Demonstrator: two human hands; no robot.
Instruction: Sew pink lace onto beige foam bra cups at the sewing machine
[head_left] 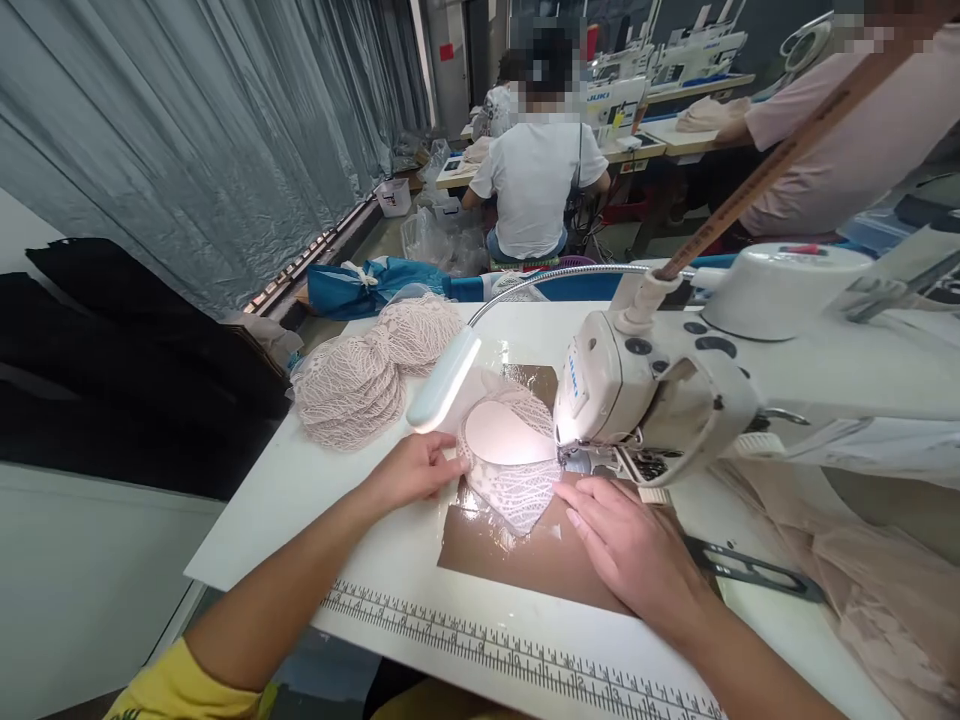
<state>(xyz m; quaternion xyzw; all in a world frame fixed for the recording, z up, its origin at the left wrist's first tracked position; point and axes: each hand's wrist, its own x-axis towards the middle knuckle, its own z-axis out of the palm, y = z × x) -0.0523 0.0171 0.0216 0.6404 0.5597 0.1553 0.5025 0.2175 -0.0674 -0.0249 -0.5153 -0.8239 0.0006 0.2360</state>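
A pale pink lace bra cup point(510, 445) lies at the needle of a white sewing machine point(600, 390), on brown tape stuck to the table. My left hand point(411, 468) pinches the cup's left edge between thumb and fingers. On the lower right edge of the lace, my right hand point(611, 530) rests with its fingers stretched out, fingertips touching the fabric beside the presser foot. The machine's lamp lights the cup from above. The exact stitch point is partly hidden by the machine head.
Stacked lace cups point(352, 390) sit at the table's back left, near a lamp on a flexible neck point(446, 380). A printed ruler point(517, 650) runs along the front edge. Beige mesh fabric point(885, 600) lies at right. Co-workers point(529, 180) sit at machines ahead.
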